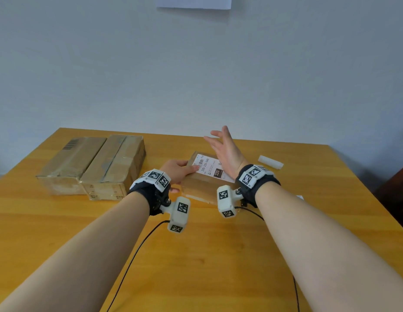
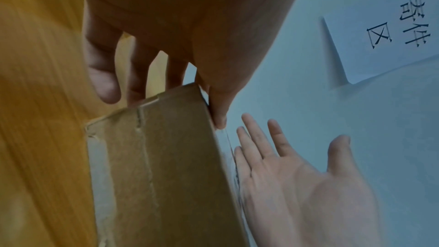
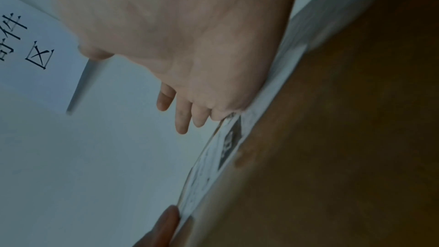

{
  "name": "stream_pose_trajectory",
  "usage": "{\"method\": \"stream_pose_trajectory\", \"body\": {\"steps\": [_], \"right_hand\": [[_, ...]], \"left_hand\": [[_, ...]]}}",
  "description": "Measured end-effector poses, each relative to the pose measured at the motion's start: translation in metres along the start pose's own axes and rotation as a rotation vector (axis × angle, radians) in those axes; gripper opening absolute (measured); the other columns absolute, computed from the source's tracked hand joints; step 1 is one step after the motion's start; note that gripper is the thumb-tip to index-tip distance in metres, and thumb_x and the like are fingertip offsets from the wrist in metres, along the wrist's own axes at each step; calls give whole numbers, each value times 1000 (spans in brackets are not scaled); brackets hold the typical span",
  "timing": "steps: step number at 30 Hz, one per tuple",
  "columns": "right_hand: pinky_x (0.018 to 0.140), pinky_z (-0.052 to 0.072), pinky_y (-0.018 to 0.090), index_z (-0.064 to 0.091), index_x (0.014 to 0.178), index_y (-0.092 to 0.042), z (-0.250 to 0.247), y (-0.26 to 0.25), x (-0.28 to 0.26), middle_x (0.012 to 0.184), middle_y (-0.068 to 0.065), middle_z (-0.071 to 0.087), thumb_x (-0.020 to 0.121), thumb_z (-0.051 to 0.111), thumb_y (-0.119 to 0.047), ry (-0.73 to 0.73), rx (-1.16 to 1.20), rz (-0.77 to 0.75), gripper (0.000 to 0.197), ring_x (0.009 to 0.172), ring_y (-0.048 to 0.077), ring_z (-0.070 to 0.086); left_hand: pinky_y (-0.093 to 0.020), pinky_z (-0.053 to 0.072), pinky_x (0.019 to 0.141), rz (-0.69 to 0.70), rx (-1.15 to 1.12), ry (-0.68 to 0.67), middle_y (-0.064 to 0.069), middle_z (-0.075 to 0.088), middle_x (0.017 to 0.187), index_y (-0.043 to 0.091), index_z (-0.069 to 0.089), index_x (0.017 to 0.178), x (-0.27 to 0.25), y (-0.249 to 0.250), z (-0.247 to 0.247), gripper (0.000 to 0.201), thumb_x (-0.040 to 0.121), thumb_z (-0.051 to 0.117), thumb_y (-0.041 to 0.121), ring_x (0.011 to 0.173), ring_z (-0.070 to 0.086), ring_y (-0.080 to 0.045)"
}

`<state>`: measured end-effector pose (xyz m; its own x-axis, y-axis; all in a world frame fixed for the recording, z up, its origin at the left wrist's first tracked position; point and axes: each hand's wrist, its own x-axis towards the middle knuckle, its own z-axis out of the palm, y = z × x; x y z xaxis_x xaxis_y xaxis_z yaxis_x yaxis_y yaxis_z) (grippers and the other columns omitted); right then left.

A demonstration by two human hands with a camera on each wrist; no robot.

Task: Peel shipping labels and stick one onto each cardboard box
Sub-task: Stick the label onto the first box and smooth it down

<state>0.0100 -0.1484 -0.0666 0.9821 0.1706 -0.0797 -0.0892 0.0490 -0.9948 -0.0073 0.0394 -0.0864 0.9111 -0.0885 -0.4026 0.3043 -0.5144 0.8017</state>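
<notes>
Yellow wood makes up the worktop (image 1: 196, 255), and a pale wall (image 1: 196, 75) stands behind it with a white sheet of paper (image 1: 193, 2) stuck up high. Near the middle of the worktop sits a small brown box (image 1: 196, 185). A white label (image 1: 208, 167) with black print lies flat on top of this box. The left hand (image 1: 178, 171) holds the box at its left side: the thumb lies on top and touches the edge of the label, and the other fingers (image 2: 104, 84) reach down the far side of the box. The right hand (image 1: 225, 149) is lifted over the right part of the box with its fingers straight and spread apart, holding nothing. The side of this hand looks very close to the label, but I cannot tell if it touches. Two bigger boxes (image 1: 92, 165) wrapped in tape sit side by side on the left, well apart from the small one. A little white roll (image 1: 270, 162) lies on the right.
</notes>
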Motion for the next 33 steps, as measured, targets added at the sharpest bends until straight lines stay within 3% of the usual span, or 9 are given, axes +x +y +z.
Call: {"method": "stream_pose_trajectory", "body": {"steps": [8,10,13,16,18,21,24,27,33], "right_hand": [[127,7,52,40,150,-29,-22,-12,-9,159,-2,47,94,8,-81,73,-312,33,82,154,19,28],[122,15,48,39,150,-27,-26,-19,-12,156,0,50,98,6,-76,82,-420,81,79,152,22,32],[117,25,50,44,148,-29,-22,-27,-15,152,3,54,97,8,-79,83,-518,191,80,147,28,40],[117,34,52,51,142,-29,-19,-34,-13,151,6,54,94,12,-82,87,-576,284,81,137,30,50],[117,35,54,49,146,-24,-20,-38,-14,154,8,50,94,11,-82,100,-625,326,87,134,30,52],[120,30,57,38,157,-20,-21,-41,-18,160,13,42,94,9,-82,126,-667,379,94,146,35,41],[117,35,56,34,160,-20,-20,-41,-28,160,14,43,95,11,-81,134,-669,443,92,145,38,41],[117,36,55,36,159,-19,-23,-38,-33,158,14,44,99,14,-77,141,-660,462,86,145,39,41],[108,48,55,52,142,-15,-37,-31,-31,133,14,65,100,19,-73,193,-634,493,79,120,38,64]], "left_hand": [[-35,61,71,-16,-41,15,4,68,117,41,62,137,-2,3,2,40,98,62,51,105,65,-20],[-36,61,68,-15,-111,46,5,64,111,36,60,140,-3,7,6,40,100,61,44,99,62,-19],[-48,64,80,-12,-224,120,4,60,102,28,60,141,-1,14,12,41,100,66,33,92,62,-21],[-50,64,76,-6,-330,190,-5,58,121,19,53,144,4,19,15,50,98,70,23,85,60,-21],[-50,65,76,14,-367,222,-6,54,120,16,48,147,6,20,17,58,96,73,23,91,59,-22],[-48,64,83,34,-357,248,-4,54,109,16,47,146,7,24,18,63,91,77,28,84,60,-15],[-44,63,88,40,-324,219,-5,64,109,16,55,135,11,24,23,59,83,82,28,92,68,-21],[-45,62,90,80,-246,193,-8,67,113,13,58,133,9,27,26,48,87,74,8,98,71,-23],[-47,61,91,42,-194,108,-15,64,120,6,50,143,-8,43,19,51,94,64,3,102,71,-32]]}}
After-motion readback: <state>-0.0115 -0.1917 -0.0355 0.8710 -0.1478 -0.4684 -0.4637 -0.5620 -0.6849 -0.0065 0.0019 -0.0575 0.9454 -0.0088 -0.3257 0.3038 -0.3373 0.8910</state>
